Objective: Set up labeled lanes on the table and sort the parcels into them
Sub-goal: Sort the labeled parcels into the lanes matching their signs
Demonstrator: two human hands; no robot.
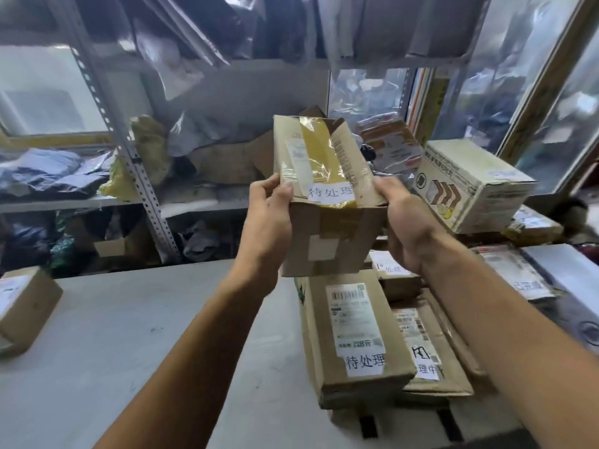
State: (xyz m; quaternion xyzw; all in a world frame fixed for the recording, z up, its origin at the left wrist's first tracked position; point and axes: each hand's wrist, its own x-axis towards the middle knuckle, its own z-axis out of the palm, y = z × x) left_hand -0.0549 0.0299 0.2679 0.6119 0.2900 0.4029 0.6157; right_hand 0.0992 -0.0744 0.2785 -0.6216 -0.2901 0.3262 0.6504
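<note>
Above the table (129, 319), both hands (327, 218) grip a taped parcel (327, 189), arms outstretched.

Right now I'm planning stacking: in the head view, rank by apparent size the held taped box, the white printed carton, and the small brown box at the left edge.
Unsure; nearness skews it.
1. Held taped box
2. White printed carton
3. Small brown box, partly cut off

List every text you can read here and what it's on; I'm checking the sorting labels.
"待处理": white slip on the held box, gripped by the left hand and right hand.
"待处理": white slip on the top stacked box.
"理中": end of a partly hidden slip on the flat parcel beneath.
"已完成", faint: slip on the right parcel.
Shipping labels, barcodes, and print on the pale carton: too blurred.
</note>
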